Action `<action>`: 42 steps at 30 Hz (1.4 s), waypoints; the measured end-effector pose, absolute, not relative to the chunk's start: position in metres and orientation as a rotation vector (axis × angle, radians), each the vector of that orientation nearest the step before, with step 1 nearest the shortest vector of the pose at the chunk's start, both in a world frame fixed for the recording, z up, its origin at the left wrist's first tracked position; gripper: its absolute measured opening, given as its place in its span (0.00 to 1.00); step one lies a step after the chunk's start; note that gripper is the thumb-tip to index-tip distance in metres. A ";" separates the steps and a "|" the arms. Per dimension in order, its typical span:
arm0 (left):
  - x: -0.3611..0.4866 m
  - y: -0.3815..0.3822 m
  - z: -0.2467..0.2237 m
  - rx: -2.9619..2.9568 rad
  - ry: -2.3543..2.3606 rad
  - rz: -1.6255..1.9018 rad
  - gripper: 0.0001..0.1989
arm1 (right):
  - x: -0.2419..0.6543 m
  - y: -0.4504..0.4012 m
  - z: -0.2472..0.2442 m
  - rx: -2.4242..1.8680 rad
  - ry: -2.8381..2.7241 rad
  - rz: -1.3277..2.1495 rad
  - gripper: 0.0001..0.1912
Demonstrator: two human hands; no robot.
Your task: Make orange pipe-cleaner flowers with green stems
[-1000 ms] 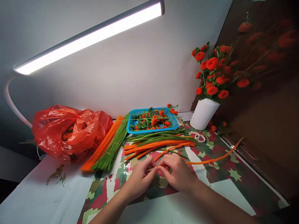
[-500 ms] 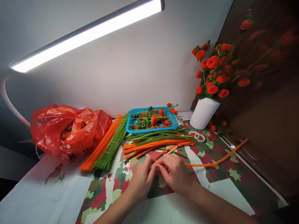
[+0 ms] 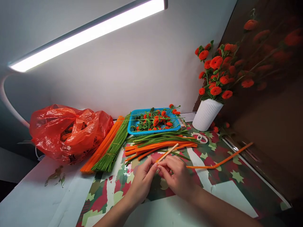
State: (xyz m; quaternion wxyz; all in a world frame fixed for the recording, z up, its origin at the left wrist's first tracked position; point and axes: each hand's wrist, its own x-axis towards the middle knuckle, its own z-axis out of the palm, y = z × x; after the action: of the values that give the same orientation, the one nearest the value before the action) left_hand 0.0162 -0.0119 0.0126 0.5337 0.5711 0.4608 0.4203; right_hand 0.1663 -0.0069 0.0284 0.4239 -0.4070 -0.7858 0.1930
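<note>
My left hand (image 3: pixel 142 178) is closed in a pinch around the lower end of a thin wooden stick (image 3: pixel 169 151), which slants up to the right. My right hand (image 3: pixel 177 177) is closed too, fingertips meeting the left ones, holding an orange pipe cleaner (image 3: pixel 221 163). The long end of that pipe cleaner trails out to the right behind my right hand. A bit of orange shows at the stick between the fingertips; the fingers hide most of it. Just beyond my hands lie loose orange pipe cleaners (image 3: pixel 144 150) and green pipe cleaners (image 3: pixel 163 137).
Behind the loose pipe cleaners stands a blue basket (image 3: pixel 154 133) of orange pipe-cleaner flowers. Pipe-cleaner bundles (image 3: pixel 111 146) and a red plastic bag (image 3: pixel 71 135) sit at left. White tape rings (image 3: pixel 203 139) and a white vase (image 3: pixel 207 115) of flowers stand right, under a lamp (image 3: pixel 90 34).
The wooden stick has swung upward and now shows more of its length above my fingers. Both hands stay pinched together in nearly the same spot. The pipe cleaner's trailing end has shifted slightly.
</note>
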 end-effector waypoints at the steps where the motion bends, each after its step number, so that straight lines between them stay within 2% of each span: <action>1: 0.016 -0.012 0.013 1.345 1.095 1.008 0.17 | 0.166 -0.007 0.029 -1.019 -1.945 0.508 0.09; 14: 0.011 -0.014 0.013 1.290 0.955 0.991 0.18 | 0.179 0.005 0.021 -0.944 -1.620 1.198 0.07; 21: 0.000 -0.011 0.011 1.297 0.823 0.826 0.21 | 0.193 0.014 0.037 -0.904 -1.723 1.540 0.15; 24: -0.006 -0.009 0.019 1.363 0.804 0.687 0.21 | 0.198 0.018 0.039 -0.873 -1.876 1.489 0.16; 32: -0.017 -0.001 0.036 1.498 0.798 0.420 0.20 | 0.196 0.021 0.030 -0.747 -2.220 1.008 0.10; 42: -0.021 0.000 0.041 1.862 0.931 0.312 0.17 | 0.192 0.016 0.028 -0.817 -2.412 0.605 0.07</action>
State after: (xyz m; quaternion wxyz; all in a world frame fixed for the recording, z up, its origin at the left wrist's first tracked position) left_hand -0.0207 0.0004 0.0411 0.4955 0.7683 0.3843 0.1287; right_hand 0.1922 0.0156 0.0282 0.2589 -0.3014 -0.8901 0.2232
